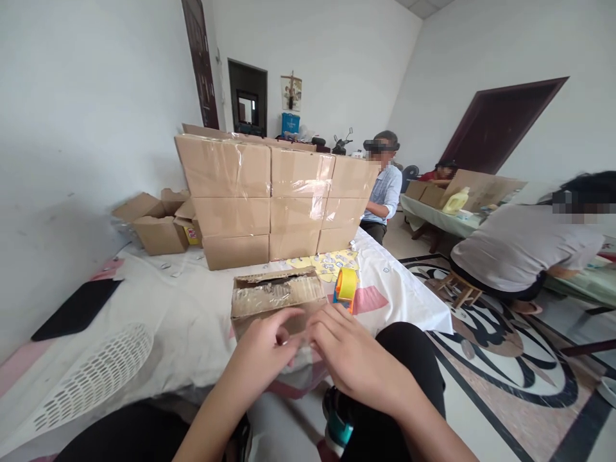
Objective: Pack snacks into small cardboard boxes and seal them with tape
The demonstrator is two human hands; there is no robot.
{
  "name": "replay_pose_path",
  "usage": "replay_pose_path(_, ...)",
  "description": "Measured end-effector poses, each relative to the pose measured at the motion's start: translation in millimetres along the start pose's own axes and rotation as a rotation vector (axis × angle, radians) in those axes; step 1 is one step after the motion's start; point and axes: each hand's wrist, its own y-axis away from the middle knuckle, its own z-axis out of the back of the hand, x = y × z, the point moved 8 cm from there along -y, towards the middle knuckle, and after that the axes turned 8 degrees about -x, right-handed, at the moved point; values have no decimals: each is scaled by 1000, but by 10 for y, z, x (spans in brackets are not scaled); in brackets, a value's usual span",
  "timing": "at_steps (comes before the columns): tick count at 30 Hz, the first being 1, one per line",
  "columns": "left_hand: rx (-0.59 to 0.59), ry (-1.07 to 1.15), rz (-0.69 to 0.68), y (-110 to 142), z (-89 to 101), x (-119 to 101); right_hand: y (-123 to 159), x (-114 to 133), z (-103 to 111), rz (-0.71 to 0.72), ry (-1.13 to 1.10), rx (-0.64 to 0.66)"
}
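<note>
Nearest: two bare hands, low at the table's edge. Left hand [264,340], thumb and forefinger apart in a loose curve; right hand [353,359], fingers bent inward, tips close to the left's. Whether either pinched something thin, I could not tell.

Step in hand, as I judged it: fingertip work close to the near side of the old box [276,300]. To do it well would want a light touch — one hand bracing a sound side, the other working in small moves, away from the torn edge, since cardboard so worn could rip further or cave in under a hard push.

The box sat on the tablecloth [192,346], just beyond the hands. It looked tired: dull brown, top edge ragged, a dark split running along it, shiny patches on the surface below. Part of its lower front was hidden behind the left hand.

Just to its right, a yellow tape roll [346,282] in an orange and blue holder. Behind — a stack of boxes [224,212], three rows high, with a glossy wrap; left of that, an open box [161,236]. Off to the right, a person in a grey shirt [510,240] on a wooden stool [459,289]; past the stack, a person in light blue [391,186].
</note>
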Motion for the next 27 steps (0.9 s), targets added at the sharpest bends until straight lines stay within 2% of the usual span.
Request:
replay_pose_path(3,-49,-145,12,-14,121,9,19,-102,178,-68,-186,-116)
replay_pose_path(6,-151,-379,-18,-48,275,37,-12,-356,362,-174,-293,-233)
replay_pose_path(8,-226,-502,-74,-79,343,66,-114,-554,410,-235,-338,-215)
replay_pose_path(10,-326,-518,-178,-117,388,84,-291,-711,395,-257,-398,-130)
replay_pose_path(12,-492,-477,-331,-130,463,75,-507,-813,354,-240,-465,-46)
replay_pose_path(15,-769,-522,-528,-91,584,77,-799,-915,289,-196,-555,-15)
replay_pose_path(17,-847,-639,-568,-96,607,101,-913,-1009,221,-198,-592,-26)
replay_pose_path(19,-826,-743,-577,-127,581,113,-952,-1127,135,-205,-593,-21)
replay_pose_path(22,-709,-828,-594,-161,468,92,-907,-1310,39,-176,-506,10)
replay_pose_path(27,-612,-852,-532,-195,323,76,-689,-1630,61,-248,-287,-25)
